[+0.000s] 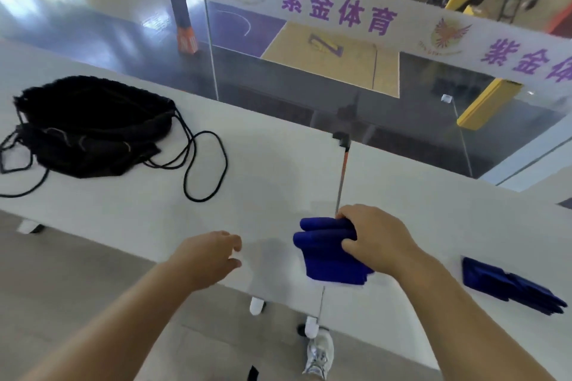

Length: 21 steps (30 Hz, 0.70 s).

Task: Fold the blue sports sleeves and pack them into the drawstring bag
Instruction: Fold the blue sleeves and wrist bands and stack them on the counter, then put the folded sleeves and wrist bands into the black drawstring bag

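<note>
Black drawstring bag (89,130), contents unseen

Views: one only, so no overlap to tell.
Position: worn on the person's head, above the white table (278,170).
Facing: forward and down (wide-angle, straight edges bowed).
Nearness: forearms close below; glass wall (309,71) beyond the table's far edge.

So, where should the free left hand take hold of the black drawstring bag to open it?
At the gathered mouth hem of the drawstring bag, coming from the right: the left hand approaches from there. The bag lies flat and the loose cords give no firm hold.
</note>
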Each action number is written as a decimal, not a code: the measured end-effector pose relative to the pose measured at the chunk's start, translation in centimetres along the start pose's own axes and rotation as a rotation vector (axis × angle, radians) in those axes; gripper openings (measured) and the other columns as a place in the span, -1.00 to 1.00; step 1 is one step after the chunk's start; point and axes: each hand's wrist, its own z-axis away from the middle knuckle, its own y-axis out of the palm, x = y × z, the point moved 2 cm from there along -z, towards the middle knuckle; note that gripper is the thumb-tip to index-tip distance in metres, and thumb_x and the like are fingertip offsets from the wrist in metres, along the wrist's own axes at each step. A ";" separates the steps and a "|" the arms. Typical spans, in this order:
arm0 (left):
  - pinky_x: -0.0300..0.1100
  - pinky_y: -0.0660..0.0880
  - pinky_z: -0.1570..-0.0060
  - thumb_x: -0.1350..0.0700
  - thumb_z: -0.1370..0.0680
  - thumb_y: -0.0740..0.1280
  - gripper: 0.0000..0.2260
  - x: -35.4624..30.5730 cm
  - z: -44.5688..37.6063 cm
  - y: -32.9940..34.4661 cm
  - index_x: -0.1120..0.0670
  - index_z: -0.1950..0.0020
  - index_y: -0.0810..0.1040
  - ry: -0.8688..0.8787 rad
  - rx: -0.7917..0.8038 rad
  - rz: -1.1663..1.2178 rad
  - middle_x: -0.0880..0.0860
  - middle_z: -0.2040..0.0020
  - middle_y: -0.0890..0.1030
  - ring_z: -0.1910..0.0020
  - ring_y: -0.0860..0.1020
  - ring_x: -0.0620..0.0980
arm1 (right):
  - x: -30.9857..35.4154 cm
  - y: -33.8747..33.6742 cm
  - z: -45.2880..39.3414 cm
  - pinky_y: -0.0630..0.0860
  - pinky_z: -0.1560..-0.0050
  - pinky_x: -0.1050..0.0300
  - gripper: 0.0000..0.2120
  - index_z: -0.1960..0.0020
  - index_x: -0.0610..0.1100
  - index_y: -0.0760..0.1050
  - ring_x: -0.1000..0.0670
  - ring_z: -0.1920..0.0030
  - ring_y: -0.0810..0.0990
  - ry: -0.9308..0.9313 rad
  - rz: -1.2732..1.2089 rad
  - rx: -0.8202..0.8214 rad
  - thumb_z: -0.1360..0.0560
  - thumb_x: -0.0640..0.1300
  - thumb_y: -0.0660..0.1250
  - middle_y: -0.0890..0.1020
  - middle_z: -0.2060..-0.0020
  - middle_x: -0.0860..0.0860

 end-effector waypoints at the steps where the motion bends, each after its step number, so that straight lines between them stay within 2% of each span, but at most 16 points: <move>1: -0.18 0.42 -0.06 -0.09 -0.57 0.21 -0.70 1.9 1.1 -0.3 -0.06 -0.28 0.43 -0.021 -0.007 -0.022 -0.08 -0.22 0.51 -0.14 0.52 -0.03 | 1.8 0.1 -0.1 0.59 0.11 0.13 -0.78 -0.05 0.08 0.42 0.06 0.13 0.56 -0.021 -0.002 -0.003 -0.43 -0.12 0.30 0.58 0.08 0.13; 7: -0.16 0.45 -0.07 -0.10 -0.57 0.20 -0.69 11.8 5.7 -2.8 -0.04 -0.28 0.42 -0.163 -0.046 -0.041 -0.06 -0.20 0.50 -0.11 0.52 -0.02 | 11.4 0.2 -2.5 0.56 0.08 0.17 -0.73 -0.13 0.10 0.42 0.09 0.06 0.54 -0.192 0.022 0.004 -0.47 -0.12 0.29 0.57 0.01 0.14; 10: -0.19 0.43 0.00 -0.10 -0.57 0.21 -0.70 15.6 6.5 -4.3 -0.05 -0.27 0.43 -0.229 -0.073 -0.021 -0.06 -0.18 0.51 -0.08 0.52 -0.03 | 15.2 0.0 -4.6 0.55 0.03 0.14 -0.72 -0.15 0.10 0.43 0.09 0.02 0.53 -0.273 0.033 0.020 -0.47 -0.13 0.29 0.57 -0.02 0.14; 16: -0.22 0.39 0.04 -0.09 -0.58 0.20 -0.71 22.0 5.0 -8.7 -0.05 -0.27 0.43 -0.311 -0.142 -0.001 -0.08 -0.18 0.52 0.05 0.44 -0.07 | 20.9 -1.3 -10.7 0.52 0.00 0.17 -0.71 -0.17 0.08 0.45 0.07 -0.01 0.52 -0.387 0.057 0.014 -0.47 -0.15 0.28 0.58 -0.04 0.14; 21: -0.22 0.40 0.07 -0.10 -0.57 0.21 -0.76 27.0 2.2 -12.8 -0.08 -0.20 0.45 -0.389 -0.177 0.013 -0.11 -0.14 0.51 0.06 0.43 -0.10 | 24.1 -2.5 -17.5 0.54 -0.02 0.15 -0.71 -0.18 0.06 0.45 0.08 -0.01 0.53 -0.432 0.022 -0.040 -0.47 -0.15 0.28 0.60 -0.04 0.12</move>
